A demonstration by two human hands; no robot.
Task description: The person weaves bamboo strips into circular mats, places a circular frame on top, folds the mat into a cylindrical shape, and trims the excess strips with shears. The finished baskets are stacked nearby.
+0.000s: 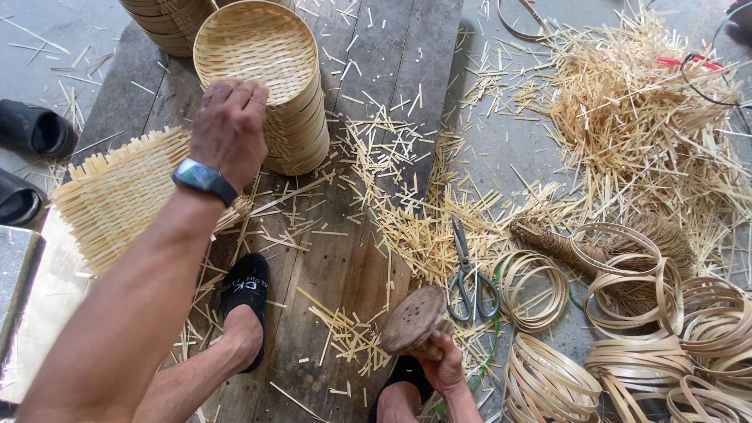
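My left hand (229,129) rests on the near rim of the top woven bamboo basket (254,48), which crowns a tall stack of baskets (301,137) on the wooden board. A dark watch sits on that wrist. My right hand (442,364) grips the handle of a round wooden mallet (411,319), held low near my right foot. A flat woven bamboo mat (117,196) lies left of the stack, partly under my left forearm.
Scissors (468,274) lie right of the mallet. Bamboo hoops (627,337) are piled at lower right beside a fibre brush (548,239). Bamboo offcuts (642,117) cover the floor at upper right. A second basket stack (160,19) stands at top left, dark shoes (31,129) at far left.
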